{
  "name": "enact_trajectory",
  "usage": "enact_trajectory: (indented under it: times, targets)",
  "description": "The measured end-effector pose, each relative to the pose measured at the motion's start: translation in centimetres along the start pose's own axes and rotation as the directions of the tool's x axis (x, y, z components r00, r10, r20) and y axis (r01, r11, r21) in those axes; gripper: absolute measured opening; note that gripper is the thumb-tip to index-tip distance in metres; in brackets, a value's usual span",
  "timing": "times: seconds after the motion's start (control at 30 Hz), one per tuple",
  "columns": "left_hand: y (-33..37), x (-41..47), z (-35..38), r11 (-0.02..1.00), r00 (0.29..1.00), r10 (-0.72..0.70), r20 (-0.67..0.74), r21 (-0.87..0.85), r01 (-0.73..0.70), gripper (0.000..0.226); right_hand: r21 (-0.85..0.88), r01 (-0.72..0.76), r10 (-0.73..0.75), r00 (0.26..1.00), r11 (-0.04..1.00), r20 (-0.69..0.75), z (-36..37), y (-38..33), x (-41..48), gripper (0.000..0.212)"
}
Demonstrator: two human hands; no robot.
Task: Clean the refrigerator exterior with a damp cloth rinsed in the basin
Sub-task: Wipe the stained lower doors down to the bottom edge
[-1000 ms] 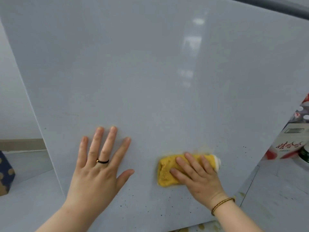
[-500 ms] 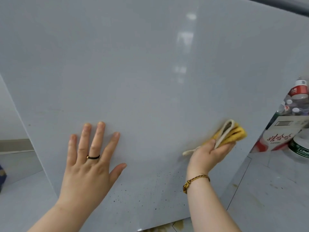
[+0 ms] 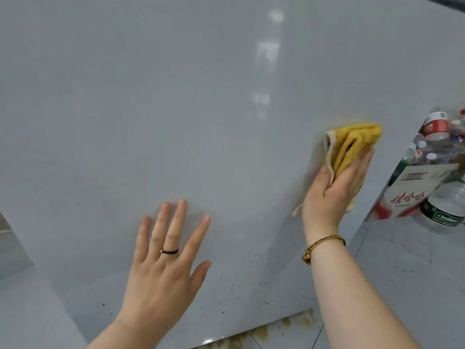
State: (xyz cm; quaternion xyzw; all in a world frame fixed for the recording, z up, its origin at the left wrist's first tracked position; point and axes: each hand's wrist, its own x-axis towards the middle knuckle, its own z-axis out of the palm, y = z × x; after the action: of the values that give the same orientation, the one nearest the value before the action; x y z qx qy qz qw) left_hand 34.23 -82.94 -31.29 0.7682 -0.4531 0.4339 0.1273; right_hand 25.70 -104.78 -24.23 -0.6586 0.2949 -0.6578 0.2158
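Right fingers (image 3: pixel 362 159) straight, lying along the far side of the cloth (image 3: pixel 352 144); thumb hooked round its white-edged left fold, so the right hand (image 3: pixel 334 187) grips the cloth and holds it against the fridge (image 3: pixel 176 109). Palm faces left, wrist straight, forearm rising from the near-right corner. Bracelet (image 3: pixel 324 244) on the wrist.

Left fingers (image 3: pixel 181 217) straight and spread, tips on the fridge, thumb out to the right. The left hand (image 3: pixel 163 268) lies flat and holds nothing. Ring (image 3: pixel 169 251) on one finger. Forearm comes in from the near bottom edge.

Cloth: yellow, folded in layers, at mid-height near the fridge's right edge. One loose corner hangs below the hand's heel.

Edges and room:
- Fridge right edge runs just right of the cloth, slanting down to a near corner above the floor (image 3: pixel 402 273).
- Wide bare surface left of and above the cloth; the hands are well apart.
- Dark specks (image 3: pixel 251 260) across the lower fridge, between the two wrists.
- Brown stains (image 3: pixel 299 321) on the floor at the bottom edge.
- Right of the fridge: carton (image 3: pixel 407 195), bottles (image 3: pixel 435 127), green-label bottle (image 3: pixel 445 212), close together and near the edge.

Hidden or unclear:
- Lower part of the cloth is covered by the palm.
- Whether the right fingertips curl over the cloth's far side: cannot tell.
- Fridge top and left side are cut off by the frame.
- The bottles are blurred and cut off at the right.
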Motion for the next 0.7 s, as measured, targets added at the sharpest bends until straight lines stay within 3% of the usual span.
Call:
enact_trajectory:
  times: [0.07,0.13,0.23,0.27,0.33,0.4,0.43,0.53,0.6,0.7]
  targets:
    - [0.3,-0.3,0.5,0.999,0.999,-0.033,0.012,0.029,0.033,0.058,0.072,-0.256,0.262,0.962,0.964,-0.079,-0.1,1.5,-1.5,0.063]
    - [0.8,-0.4,0.9,0.997,0.998,-0.059,0.015,0.044,0.059,0.061,0.148,-0.485,0.504,0.852,0.862,-0.139,0.1,2.8,-3.8,0.057]
    - [1.0,-0.3,1.2,0.996,0.998,-0.066,0.009,0.061,0.065,0.063,0.204,-0.643,0.672,0.728,0.738,-0.137,0.7,3.3,-7.2,0.054]
    - [1.0,-0.3,1.2,0.996,0.998,-0.063,0.008,0.068,0.062,0.064,0.201,-0.652,0.678,0.728,0.731,-0.102,0.9,3.1,-8.1,0.055]
    - [1.0,-0.4,1.5,0.996,0.998,-0.063,0.003,0.071,0.062,0.064,0.133,-0.569,0.577,0.816,0.811,-0.028,0.8,2.9,-9.3,0.058]
    - [1.0,-0.6,1.7,0.995,0.998,-0.065,-0.018,0.071,0.066,0.064,0.052,-0.302,0.300,0.953,0.952,0.042,0.4,2.9,-8.8,0.063]
    - [1.0,-0.6,1.9,0.995,0.998,-0.064,-0.028,0.070,0.066,0.064,0.035,-0.159,0.156,0.985,0.987,0.080,0.1,3.1,-7.7,0.061]
    - [0.9,-0.5,2.1,0.995,0.997,-0.061,-0.038,0.076,0.064,0.065,-0.010,0.064,-0.063,0.993,0.998,0.099,-0.9,4.5,-3.3,0.056]
    - [0.9,-0.4,2.2,0.994,0.997,-0.059,-0.047,0.088,0.063,0.067,-0.035,0.044,-0.042,0.998,0.998,0.056,-1.7,5.6,-0.8,0.059]
    - [1.0,-0.5,2.6,0.995,0.997,-0.049,-0.068,0.081,0.054,0.075,0.017,-0.183,0.183,0.982,0.983,-0.033,-2.5,8.5,0.8,0.064]
